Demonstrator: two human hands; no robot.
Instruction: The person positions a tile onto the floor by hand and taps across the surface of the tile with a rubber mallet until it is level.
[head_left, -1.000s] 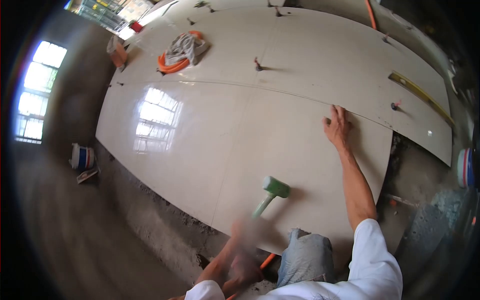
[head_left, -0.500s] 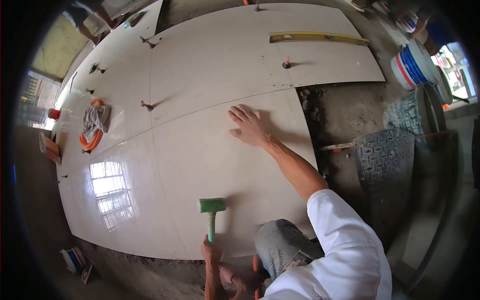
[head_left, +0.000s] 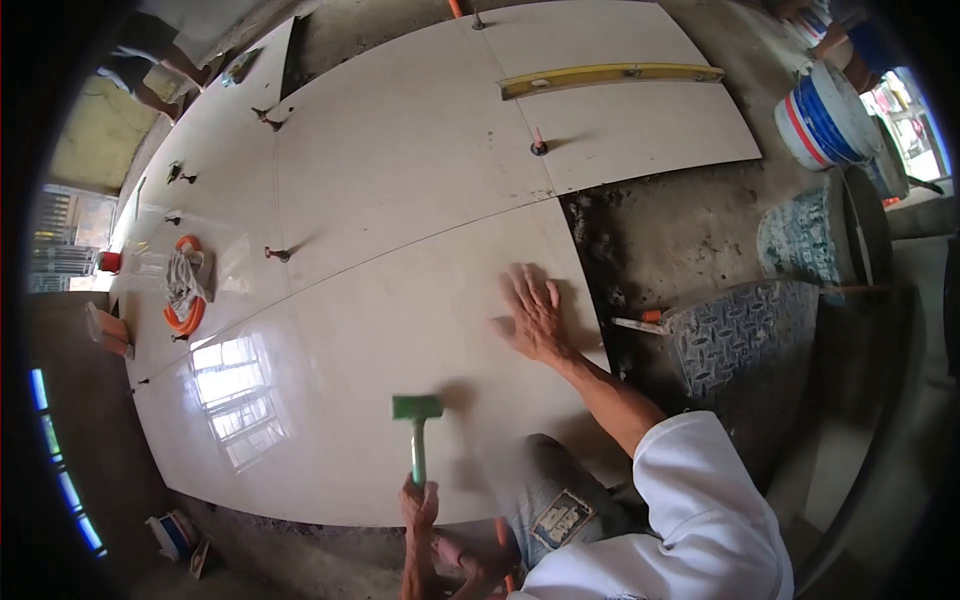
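Note:
My left hand (head_left: pixel 420 503) is wrapped round the handle of a green mallet (head_left: pixel 417 408), its head raised over the large cream floor tile (head_left: pixel 400 320). Fingers spread, my right hand (head_left: pixel 532 318) is over that same tile towards its right edge, slightly blurred; whether the palm touches cannot be told. Beneath me, a knee in worn jeans (head_left: pixel 560 490) rests near the tile's front edge.
A yellow spirit level (head_left: pixel 615 78) lies on the far tiles. Tile levelling clips (head_left: pixel 278 253) stand along joints. An orange-and-white coil (head_left: pixel 186 285) lies left. Buckets (head_left: pixel 820 115) and a textured plate (head_left: pixel 745 335) stand right. Another person's legs (head_left: pixel 160 70) show at top left.
My right hand has moved right and nearer to me across the tile, fingers still spread. The mallet stays raised in my left hand. The view has shifted a little.

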